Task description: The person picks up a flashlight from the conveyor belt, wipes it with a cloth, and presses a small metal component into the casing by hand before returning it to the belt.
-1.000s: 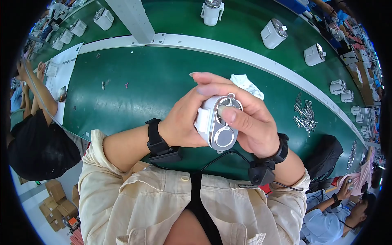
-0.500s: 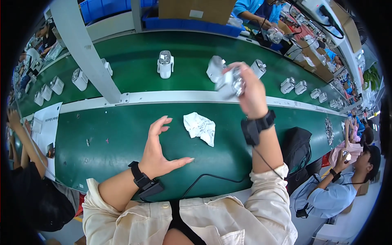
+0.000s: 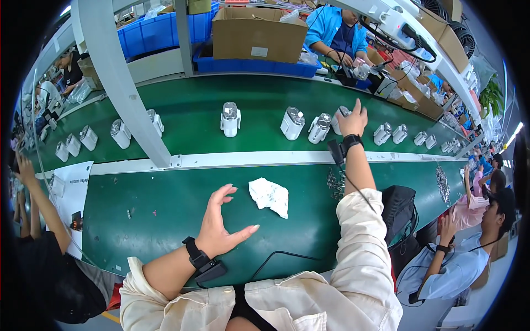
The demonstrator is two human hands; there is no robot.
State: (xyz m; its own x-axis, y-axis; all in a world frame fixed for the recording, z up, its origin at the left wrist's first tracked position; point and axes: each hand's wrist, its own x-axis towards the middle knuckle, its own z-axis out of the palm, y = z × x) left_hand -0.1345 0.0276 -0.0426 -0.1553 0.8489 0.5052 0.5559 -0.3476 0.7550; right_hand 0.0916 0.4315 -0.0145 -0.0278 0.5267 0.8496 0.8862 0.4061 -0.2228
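My left hand (image 3: 218,223) is open above the green table, thumb and fingers spread in a curve with nothing between them. A crumpled white cloth (image 3: 269,196) lies just to its right. Over the rail, my right hand (image 3: 353,122) reaches to a white device with a clear top (image 3: 341,113), its fingers apart. Hand and device overlap, so whether they touch I cannot tell. Just left of it on the belt stands a similar device with a silvery front (image 3: 319,128), slightly tilted. Another white device (image 3: 292,123) stands further left.
A white rail (image 3: 243,160) divides the green table (image 3: 165,215) from the green belt (image 3: 187,105), where several more devices stand. A black bag (image 3: 398,212) and small metal parts (image 3: 335,185) lie at right. A paper sheet (image 3: 72,193) is at left. Co-workers sit on both sides.
My right hand has let go of the device it held, which now stands on the belt, and moved right to another one. My left hand stays open. The view has tilted up.
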